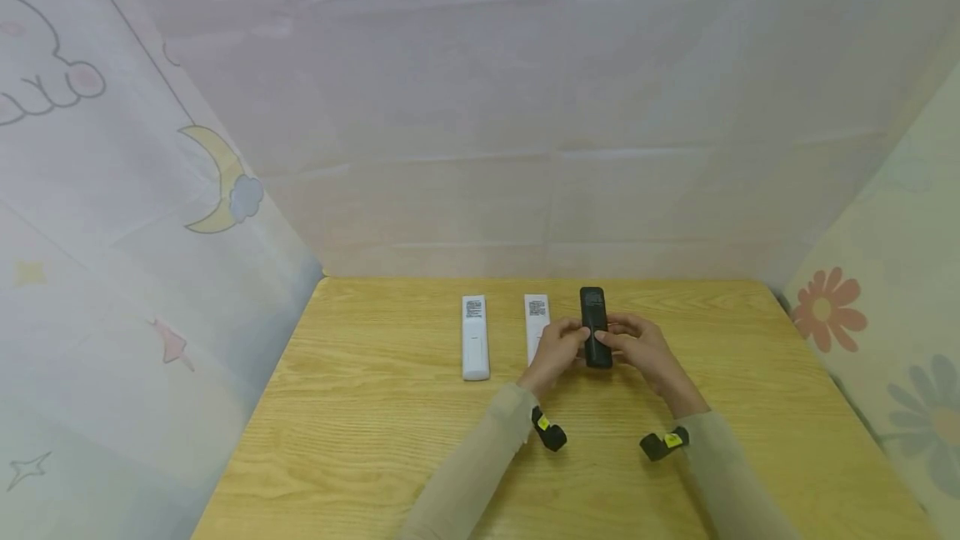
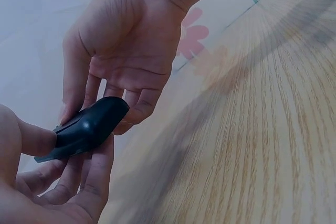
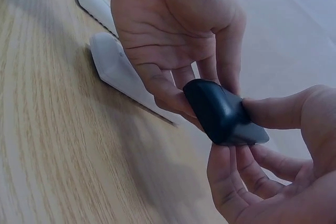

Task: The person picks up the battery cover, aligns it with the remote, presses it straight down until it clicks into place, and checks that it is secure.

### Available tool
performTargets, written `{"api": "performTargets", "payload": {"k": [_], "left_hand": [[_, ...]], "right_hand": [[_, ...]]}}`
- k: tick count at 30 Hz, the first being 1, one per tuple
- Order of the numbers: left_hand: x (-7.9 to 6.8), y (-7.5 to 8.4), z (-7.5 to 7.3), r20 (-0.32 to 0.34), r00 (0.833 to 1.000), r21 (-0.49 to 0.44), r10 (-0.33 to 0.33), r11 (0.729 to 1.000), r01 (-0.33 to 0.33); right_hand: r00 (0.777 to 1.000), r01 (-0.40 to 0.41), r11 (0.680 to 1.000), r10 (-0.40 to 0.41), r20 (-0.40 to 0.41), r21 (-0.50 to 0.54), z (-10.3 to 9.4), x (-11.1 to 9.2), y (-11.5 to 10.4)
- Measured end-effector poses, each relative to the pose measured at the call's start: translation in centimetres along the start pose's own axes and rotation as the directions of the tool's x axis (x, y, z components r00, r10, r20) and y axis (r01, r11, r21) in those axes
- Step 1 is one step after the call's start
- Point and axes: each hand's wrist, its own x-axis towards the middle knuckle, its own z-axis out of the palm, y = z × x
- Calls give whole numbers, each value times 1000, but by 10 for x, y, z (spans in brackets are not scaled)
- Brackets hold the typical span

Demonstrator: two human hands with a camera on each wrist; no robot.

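Note:
A black remote control is held back side up above the table, a printed label near its far end. My left hand grips its left edge, thumb on top and fingers underneath. From the other side my right hand grips it the same way, the two thumbs close together on the back. In the right wrist view the rounded near end of the black remote shows between both hands. Left of it lies a white remote control, partly hidden behind my left hand. Farther left is another white remote control, label side up.
The wooden table spans the space below the hands. A pale cloth backdrop rises behind its far edge, with printed side panels left and right. Each sleeve carries a black wrist strap device.

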Motion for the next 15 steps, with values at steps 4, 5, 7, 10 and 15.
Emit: {"api": "performTargets", "payload": {"k": [4,5,7,10,15], "left_hand": [[0,-1,1,1,1000,-19,-8,1000,8],[0,-1,1,0,1000,-16,-7,1000,7],[1,-1,1,-5,1000,-10,-5,1000,5],[1,-1,2,-11,1000,8,0,1000,0],[1,-1,2,-5,1000,-2,-1,1000,1]], "right_hand": [[1000,-6,1000,6,-6,-9,-2,1,0],[1000,-9,1000,9,-7,-11,-2,1,1],[1000,-9,1000,9,-7,-14,-3,1,1],[1000,-6,1000,6,-5,-21,-4,1,2],[1000,-17,1000,17,0,-21,-5,3,4]]}}
